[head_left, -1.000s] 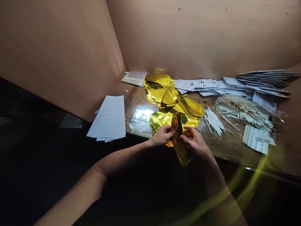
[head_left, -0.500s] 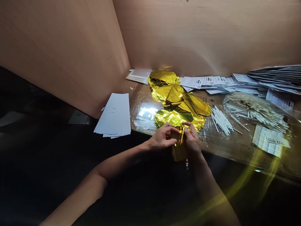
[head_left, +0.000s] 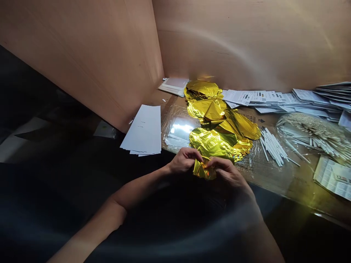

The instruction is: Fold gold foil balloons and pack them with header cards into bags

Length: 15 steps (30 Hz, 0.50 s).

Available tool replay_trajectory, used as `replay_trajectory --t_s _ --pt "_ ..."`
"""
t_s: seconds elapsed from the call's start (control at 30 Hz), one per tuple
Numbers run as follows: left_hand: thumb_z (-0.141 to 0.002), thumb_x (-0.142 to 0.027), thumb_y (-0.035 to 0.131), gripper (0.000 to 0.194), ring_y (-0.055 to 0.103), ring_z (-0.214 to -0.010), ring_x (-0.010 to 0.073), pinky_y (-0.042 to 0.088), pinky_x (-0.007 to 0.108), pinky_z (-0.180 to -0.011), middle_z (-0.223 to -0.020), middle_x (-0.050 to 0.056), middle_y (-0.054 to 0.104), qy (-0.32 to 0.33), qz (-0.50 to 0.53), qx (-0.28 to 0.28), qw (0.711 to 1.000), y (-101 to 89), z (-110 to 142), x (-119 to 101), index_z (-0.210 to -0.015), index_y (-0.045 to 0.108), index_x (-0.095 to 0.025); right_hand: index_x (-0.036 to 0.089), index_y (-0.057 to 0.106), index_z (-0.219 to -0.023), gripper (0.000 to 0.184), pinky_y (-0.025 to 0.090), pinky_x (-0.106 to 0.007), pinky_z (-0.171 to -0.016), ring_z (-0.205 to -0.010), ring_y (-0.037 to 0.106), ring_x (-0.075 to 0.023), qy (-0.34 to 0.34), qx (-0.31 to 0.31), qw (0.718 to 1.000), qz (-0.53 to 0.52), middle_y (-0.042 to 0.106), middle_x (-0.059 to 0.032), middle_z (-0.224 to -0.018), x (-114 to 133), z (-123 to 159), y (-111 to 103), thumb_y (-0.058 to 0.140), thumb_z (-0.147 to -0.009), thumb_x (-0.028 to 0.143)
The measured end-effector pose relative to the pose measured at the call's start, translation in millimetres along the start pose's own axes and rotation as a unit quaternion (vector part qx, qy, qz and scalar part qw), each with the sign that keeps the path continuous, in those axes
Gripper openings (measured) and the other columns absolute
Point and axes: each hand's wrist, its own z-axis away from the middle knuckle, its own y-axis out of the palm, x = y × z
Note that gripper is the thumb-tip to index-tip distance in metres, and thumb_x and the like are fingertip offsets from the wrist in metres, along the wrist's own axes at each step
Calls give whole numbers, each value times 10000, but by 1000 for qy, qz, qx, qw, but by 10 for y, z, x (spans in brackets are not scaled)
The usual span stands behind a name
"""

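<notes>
My left hand [head_left: 184, 160] and my right hand [head_left: 223, 171] meet at the table's front edge, pinching a small folded wad of gold foil [head_left: 203, 168] between their fingers. Most of that foil is covered by my fingers. Just behind my hands lies a heap of gold foil balloons [head_left: 211, 142], flat and crumpled, running back towards the wall. The nearest balloon touches my fingers or comes very close.
White paper sheets [head_left: 145, 129] lie left of the foil on a plastic-covered cardboard surface [head_left: 178, 129]. White sticks [head_left: 274, 146], a bagged bundle of sticks [head_left: 309, 133] and printed leaflets [head_left: 274, 100] lie to the right. Tan walls [head_left: 219, 44] rise behind.
The foil piece between my hands has been folded much smaller and no longer hangs down. My hands have drawn closer together, and the view has shifted, so the table sits further right.
</notes>
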Motion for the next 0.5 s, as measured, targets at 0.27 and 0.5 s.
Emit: replay_trajectory --t_s 0.27,0.5 --pt "-941 -236 609 236 720 -954 216 550 305 -897 -1046 96 766 80 -301 113 943 -192 101 -138 -1041 822 -239 238 747 -868 304 487 -300 -585 -669 626 -223 -19 67 962 264 715 -46 -742 122 -245 -11 689 -924 532" --pt "-837 -329 848 816 408 -1506 451 301 592 -1223 -1561 270 533 -121 -516 -446 721 -1789 269 -427 -1543 497 -117 267 743 -812 355 524 -310 -515 -601 650 -251 -11 11 980 198 706 -52 -689 -94 -271 89 717 -863 617"
